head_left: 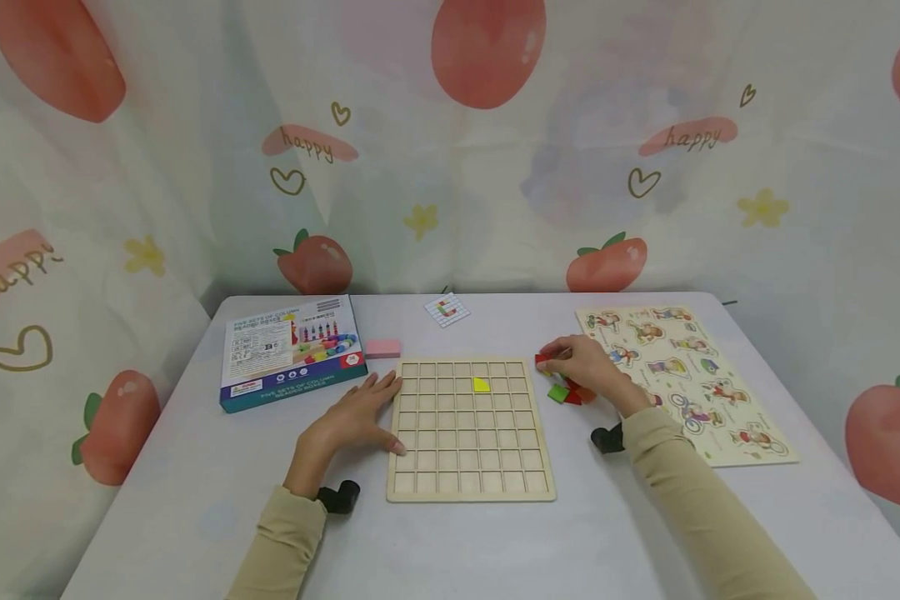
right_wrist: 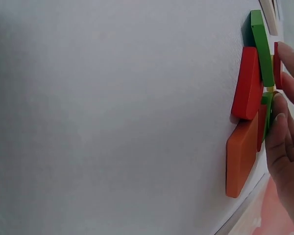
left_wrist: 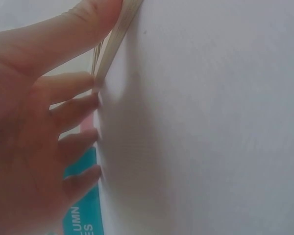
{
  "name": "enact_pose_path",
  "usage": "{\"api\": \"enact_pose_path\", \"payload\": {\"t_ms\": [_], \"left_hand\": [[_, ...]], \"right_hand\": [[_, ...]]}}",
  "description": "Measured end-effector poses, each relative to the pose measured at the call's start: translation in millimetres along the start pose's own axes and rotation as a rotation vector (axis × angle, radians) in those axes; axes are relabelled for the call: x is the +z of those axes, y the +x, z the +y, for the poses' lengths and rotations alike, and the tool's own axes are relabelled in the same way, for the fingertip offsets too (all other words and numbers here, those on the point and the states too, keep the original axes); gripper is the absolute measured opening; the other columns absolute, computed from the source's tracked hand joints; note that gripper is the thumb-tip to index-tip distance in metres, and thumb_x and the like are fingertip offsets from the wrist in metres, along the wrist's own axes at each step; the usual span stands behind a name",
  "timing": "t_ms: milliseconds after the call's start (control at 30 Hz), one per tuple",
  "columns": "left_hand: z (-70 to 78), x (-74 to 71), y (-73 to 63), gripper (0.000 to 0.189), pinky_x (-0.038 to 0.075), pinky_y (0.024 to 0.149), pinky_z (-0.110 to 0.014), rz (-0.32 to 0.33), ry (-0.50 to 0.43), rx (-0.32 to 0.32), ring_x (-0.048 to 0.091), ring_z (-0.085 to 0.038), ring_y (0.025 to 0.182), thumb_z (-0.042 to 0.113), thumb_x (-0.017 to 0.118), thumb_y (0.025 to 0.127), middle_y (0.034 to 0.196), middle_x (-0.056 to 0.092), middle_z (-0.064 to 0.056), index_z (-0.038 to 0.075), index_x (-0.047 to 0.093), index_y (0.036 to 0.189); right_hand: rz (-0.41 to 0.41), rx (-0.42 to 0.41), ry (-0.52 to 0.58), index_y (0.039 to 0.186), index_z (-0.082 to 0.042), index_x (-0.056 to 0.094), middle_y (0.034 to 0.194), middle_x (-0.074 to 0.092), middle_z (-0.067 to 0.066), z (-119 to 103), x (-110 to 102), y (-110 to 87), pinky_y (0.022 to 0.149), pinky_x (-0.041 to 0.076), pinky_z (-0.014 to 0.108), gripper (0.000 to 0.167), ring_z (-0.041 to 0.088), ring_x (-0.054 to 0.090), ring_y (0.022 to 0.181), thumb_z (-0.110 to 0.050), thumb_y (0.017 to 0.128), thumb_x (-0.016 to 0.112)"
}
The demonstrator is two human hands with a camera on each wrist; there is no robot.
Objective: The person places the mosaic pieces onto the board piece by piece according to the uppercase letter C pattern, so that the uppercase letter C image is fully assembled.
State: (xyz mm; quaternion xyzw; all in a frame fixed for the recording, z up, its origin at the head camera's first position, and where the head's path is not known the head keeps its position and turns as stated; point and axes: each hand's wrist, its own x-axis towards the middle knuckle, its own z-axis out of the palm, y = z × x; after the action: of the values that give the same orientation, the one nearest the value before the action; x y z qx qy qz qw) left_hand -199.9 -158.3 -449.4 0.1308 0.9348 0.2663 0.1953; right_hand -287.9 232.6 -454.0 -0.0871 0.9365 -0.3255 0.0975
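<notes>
A wooden grid board (head_left: 468, 435) lies on the table with one yellow tile (head_left: 481, 385) in a cell of its second row. My left hand (head_left: 354, 415) rests at the board's left edge, fingers spread, thumb against the rim. In the left wrist view its thumb and fingertips line the board's side. Right of the board, my right hand (head_left: 587, 368) pinches a red tile (right_wrist: 278, 66) between thumb and finger. Under and beside that hand lies a small pile: a green tile (right_wrist: 262, 49), a red tile (right_wrist: 247, 85) and an orange tile (right_wrist: 242, 157), with others partly hidden by the fingers.
A printed toy box (head_left: 292, 354) lies at the back left, a pink block (head_left: 383, 348) beside it. Behind the board is a small pattern card (head_left: 447, 309). A picture puzzle board (head_left: 686, 379) lies on the right, partly beneath the right forearm in view.
</notes>
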Motion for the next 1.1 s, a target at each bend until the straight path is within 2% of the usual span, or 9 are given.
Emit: {"api": "enact_pose_path", "payload": {"t_ms": [233, 400, 700, 833, 933, 1100], "left_hand": [[-0.5, 0.5, 0.9, 0.110, 0.009, 0.129, -0.059, 0.000, -0.001, 0.001, 0.006, -0.034, 0.161, 0.037, 0.092, 0.075, 0.173, 0.019, -0.005, 0.013, 0.030, 0.163], [-0.6, 0.4, 2.0, 0.110, 0.009, 0.129, -0.059, -0.004, 0.004, -0.007, 0.005, -0.034, 0.161, 0.038, 0.091, 0.075, 0.173, 0.019, -0.004, 0.014, 0.030, 0.163], [-0.9, 0.2, 3.1, 0.110, 0.009, 0.128, -0.060, -0.010, 0.006, -0.016, 0.005, -0.033, 0.161, 0.039, 0.091, 0.075, 0.173, 0.018, -0.004, 0.015, 0.029, 0.163], [-0.6, -0.1, 2.4, 0.110, 0.009, 0.128, -0.061, -0.013, 0.004, -0.017, 0.004, -0.034, 0.161, 0.038, 0.091, 0.075, 0.173, 0.018, -0.004, 0.015, 0.029, 0.163], [-0.3, -0.4, 1.6, 0.110, 0.008, 0.129, -0.060, -0.016, 0.003, -0.009, 0.005, -0.034, 0.161, 0.038, 0.091, 0.075, 0.173, 0.019, -0.005, 0.014, 0.030, 0.163], [0.3, -0.4, 0.9, 0.110, 0.008, 0.129, -0.059, -0.011, 0.007, 0.000, 0.005, -0.035, 0.161, 0.038, 0.091, 0.075, 0.173, 0.019, -0.006, 0.013, 0.030, 0.163]], "right_hand": [[0.030, -0.003, 0.015, 0.116, -0.001, 0.069, 0.108, 0.069, 0.017, -1.0, 2.7, -0.4, 0.077, 0.053, 0.030, 0.030, 0.029, 0.063, 0.096, -0.021, 0.094, 0.076], [0.071, -0.043, 0.022, 0.111, 0.000, 0.069, 0.100, 0.070, 0.016, -0.3, 4.6, -0.2, 0.073, 0.051, 0.029, 0.023, 0.024, 0.060, 0.085, -0.016, 0.095, 0.075], [0.128, -0.107, 0.059, 0.111, -0.001, 0.072, 0.099, 0.073, 0.014, -4.5, 9.3, 0.5, 0.069, 0.050, 0.027, 0.017, 0.020, 0.061, 0.081, -0.013, 0.100, 0.066], [0.123, -0.093, 0.104, 0.114, -0.001, 0.073, 0.102, 0.074, 0.015, -12.9, 13.5, -0.4, 0.071, 0.051, 0.026, 0.019, 0.021, 0.064, 0.085, -0.015, 0.101, 0.066], [0.106, -0.069, 0.140, 0.115, -0.001, 0.073, 0.103, 0.074, 0.015, -19.9, 17.5, -0.3, 0.068, 0.051, 0.024, 0.020, 0.020, 0.065, 0.083, -0.015, 0.101, 0.066], [0.062, -0.085, 0.176, 0.116, 0.001, 0.072, 0.101, 0.075, 0.017, -29.2, 25.1, 0.9, 0.065, 0.053, 0.024, 0.020, 0.019, 0.068, 0.078, -0.009, 0.099, 0.066]]}}
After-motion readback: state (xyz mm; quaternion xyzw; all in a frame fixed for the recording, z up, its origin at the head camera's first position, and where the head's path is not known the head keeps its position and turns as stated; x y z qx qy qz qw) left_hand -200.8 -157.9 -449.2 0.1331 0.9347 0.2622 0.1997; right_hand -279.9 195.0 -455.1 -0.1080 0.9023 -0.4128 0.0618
